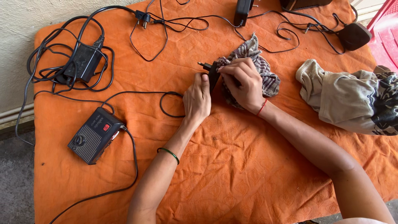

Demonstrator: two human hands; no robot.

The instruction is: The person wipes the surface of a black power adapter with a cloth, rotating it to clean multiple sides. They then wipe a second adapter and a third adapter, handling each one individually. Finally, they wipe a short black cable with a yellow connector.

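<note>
My left hand [197,98] grips a small black plug adapter [211,71] whose two pins point left, held just above the orange cloth [232,166]. My right hand [241,84] presses a striped grey rag [265,70] against the adapter's right side, fingers bunched around the rag. A thin black cable [166,108] loops on the cloth just left of my left hand. There is a green bangle on my left wrist and a red thread on my right wrist.
A black box with a dial and red switch [94,135] lies at the left. A tangled power brick [85,62] sits at the far left. Several black chargers and cables [352,35] lie along the far edge. Crumpled beige clothing [352,99] lies right, beside a pink chair [385,29].
</note>
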